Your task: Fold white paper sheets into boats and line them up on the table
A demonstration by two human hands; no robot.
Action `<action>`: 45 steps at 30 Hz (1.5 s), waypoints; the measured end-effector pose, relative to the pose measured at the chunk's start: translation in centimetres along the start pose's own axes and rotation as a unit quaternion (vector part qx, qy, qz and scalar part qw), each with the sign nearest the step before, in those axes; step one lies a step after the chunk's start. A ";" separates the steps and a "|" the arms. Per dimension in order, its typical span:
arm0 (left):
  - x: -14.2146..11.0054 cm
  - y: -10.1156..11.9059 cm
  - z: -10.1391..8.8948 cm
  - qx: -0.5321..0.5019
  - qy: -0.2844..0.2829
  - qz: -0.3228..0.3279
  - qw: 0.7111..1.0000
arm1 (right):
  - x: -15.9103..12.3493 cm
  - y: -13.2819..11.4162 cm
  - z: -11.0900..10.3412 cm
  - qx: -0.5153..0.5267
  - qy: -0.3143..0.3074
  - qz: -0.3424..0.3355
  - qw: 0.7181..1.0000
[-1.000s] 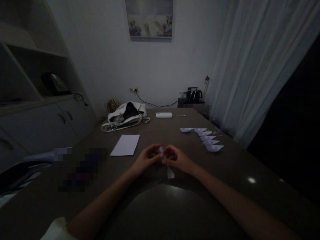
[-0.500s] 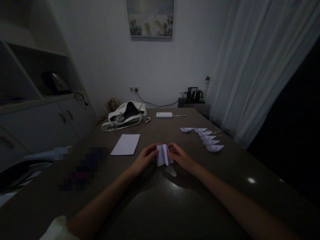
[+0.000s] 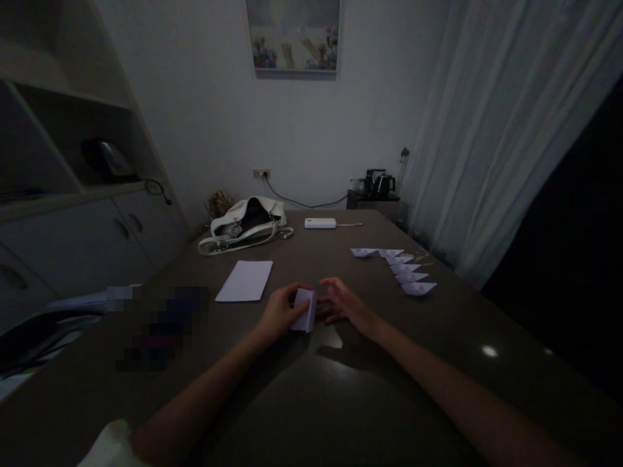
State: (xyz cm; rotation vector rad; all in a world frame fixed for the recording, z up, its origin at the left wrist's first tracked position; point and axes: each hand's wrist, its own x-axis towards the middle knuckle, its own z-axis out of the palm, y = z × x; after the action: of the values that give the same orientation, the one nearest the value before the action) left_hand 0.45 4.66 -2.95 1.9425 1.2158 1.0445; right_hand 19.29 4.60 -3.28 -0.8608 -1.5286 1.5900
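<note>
A small folded piece of white paper (image 3: 305,309) is held a little above the dark table (image 3: 311,402) in the middle of the view. My left hand (image 3: 279,313) grips the paper's left side with closed fingers. My right hand (image 3: 344,303) is just right of the paper, fingers curled loosely and spread, touching or nearly touching its edge. A flat white sheet (image 3: 244,281) lies on the table just beyond my left hand. Several folded white paper boats (image 3: 402,268) sit in a row to the right.
A white handbag (image 3: 243,226) and a white power bank (image 3: 320,223) with a cable lie at the table's far end. Cabinets and shelves stand on the left, a curtain (image 3: 496,130) on the right. A blurred patch (image 3: 156,327) covers something at the left.
The folded paper went from a thin strip pinched between both hands to an opened shape, and is now held mainly by my left hand, shifted slightly left. My right hand has loosened.
</note>
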 end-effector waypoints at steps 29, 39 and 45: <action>-0.2 0.5 -0.1 0.136 -0.023 0.037 0.990 | -0.9 -1.5 -1.5 -0.572 -0.071 -0.238 0.782; 0.0 0.5 -1.8 0.169 -0.163 0.111 0.966 | -0.7 -1.2 -1.8 -0.535 -0.085 -0.195 0.818; -0.1 1.1 -2.5 0.171 -0.206 0.148 0.952 | -0.9 -1.2 -1.4 -0.539 -0.065 -0.193 0.817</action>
State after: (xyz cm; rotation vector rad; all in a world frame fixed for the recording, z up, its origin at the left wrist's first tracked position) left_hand -1.27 4.36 -0.78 2.5144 0.9318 0.5341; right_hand 21.03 4.54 -2.21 -0.8993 -2.5421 0.3762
